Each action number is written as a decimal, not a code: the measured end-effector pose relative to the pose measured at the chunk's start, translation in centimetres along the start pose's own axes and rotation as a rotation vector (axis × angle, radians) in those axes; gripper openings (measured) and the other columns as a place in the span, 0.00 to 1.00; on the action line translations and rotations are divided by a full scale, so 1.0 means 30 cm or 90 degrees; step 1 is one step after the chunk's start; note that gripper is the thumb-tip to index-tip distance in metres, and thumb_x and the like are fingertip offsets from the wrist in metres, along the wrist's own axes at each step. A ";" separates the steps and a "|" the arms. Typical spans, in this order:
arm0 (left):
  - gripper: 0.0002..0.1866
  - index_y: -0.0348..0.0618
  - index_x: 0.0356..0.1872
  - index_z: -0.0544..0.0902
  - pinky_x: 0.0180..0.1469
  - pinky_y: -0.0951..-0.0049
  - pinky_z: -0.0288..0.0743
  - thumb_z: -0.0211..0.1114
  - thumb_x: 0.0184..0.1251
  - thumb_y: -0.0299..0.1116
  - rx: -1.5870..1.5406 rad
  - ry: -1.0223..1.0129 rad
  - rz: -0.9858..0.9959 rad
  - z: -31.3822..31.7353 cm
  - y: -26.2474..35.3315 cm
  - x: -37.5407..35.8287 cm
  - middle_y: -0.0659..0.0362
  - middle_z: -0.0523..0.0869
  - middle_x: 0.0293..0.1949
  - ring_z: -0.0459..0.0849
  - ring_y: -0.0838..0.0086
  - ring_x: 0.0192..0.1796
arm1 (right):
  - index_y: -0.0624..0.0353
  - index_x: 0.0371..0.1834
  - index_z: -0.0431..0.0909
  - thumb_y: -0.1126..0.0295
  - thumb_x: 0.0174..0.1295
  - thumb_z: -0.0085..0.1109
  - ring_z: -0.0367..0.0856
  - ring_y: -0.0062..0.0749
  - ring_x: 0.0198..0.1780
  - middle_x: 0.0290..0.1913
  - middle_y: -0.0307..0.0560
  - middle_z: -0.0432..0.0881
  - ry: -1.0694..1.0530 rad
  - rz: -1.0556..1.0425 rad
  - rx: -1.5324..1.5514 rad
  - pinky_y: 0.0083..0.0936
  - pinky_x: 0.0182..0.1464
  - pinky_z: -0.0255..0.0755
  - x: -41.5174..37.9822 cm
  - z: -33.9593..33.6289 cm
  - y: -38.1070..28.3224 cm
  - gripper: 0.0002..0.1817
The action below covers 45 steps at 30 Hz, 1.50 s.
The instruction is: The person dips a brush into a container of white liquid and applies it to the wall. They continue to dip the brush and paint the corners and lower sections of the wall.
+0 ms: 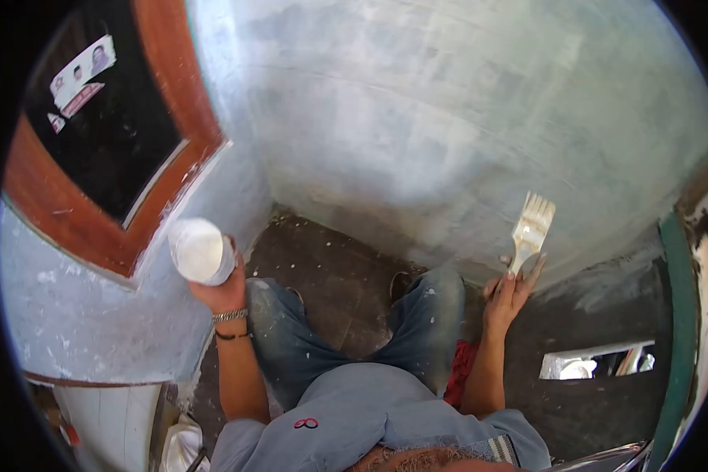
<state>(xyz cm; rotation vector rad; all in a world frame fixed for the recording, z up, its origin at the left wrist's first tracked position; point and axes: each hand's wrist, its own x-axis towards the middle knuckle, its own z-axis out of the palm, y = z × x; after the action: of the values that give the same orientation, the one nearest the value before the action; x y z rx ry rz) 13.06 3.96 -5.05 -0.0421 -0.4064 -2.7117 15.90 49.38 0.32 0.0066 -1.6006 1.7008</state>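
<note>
My left hand [222,294] is wrapped round a white plastic tub [226,263] with pale cream paint [199,248] in it, held out to the left near the wooden window frame. In my right hand [507,295] is a paintbrush [529,232], gripped by its handle with the bristles pointing up. White paint coats the bristles, which are clumped into strands. Behind the brush rises a grey-blue wall [417,102] with patchy whitish areas; the bristles overlap it in this view.
At the left, a brown wooden frame [187,79] surrounds dark glass [126,157] with torn stickers [83,75]. Dark floor [322,271], spotted with paint, lies between my knees. On the right stand a green post [675,315] and a dark panel with a rectangular opening [598,362]. A white bag [182,444] lies lower left.
</note>
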 end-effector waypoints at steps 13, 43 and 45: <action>0.32 0.46 0.62 0.70 0.49 0.55 0.77 0.50 0.63 0.57 0.035 -0.044 -0.061 0.102 -0.236 0.204 0.51 0.76 0.57 0.76 0.51 0.56 | 0.67 0.68 0.55 0.42 0.56 0.60 0.72 0.20 0.32 0.50 0.46 0.70 -0.616 0.232 0.509 0.14 0.22 0.62 0.118 0.533 0.067 0.48; 0.32 0.42 0.63 0.69 0.52 0.53 0.77 0.52 0.64 0.54 0.136 0.026 -0.150 -0.083 -0.380 0.179 0.47 0.75 0.59 0.76 0.49 0.58 | 0.61 0.45 0.72 0.68 0.65 0.51 0.65 0.18 0.21 0.25 0.38 0.70 -0.197 0.204 0.303 0.17 0.24 0.62 0.067 0.443 0.210 0.10; 0.32 0.42 0.63 0.69 0.52 0.53 0.78 0.51 0.64 0.54 0.137 0.038 -0.159 -0.085 -0.388 0.168 0.46 0.75 0.59 0.75 0.49 0.59 | 0.63 0.46 0.72 0.66 0.65 0.49 0.64 0.19 0.20 0.23 0.38 0.69 -0.169 0.231 0.315 0.18 0.23 0.61 0.085 0.437 0.223 0.13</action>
<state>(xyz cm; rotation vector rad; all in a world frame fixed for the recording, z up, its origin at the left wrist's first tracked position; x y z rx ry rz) 3.96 11.56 -10.28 0.1585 -0.7276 -2.8856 4.17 40.31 -1.36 0.2065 -1.3782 2.4316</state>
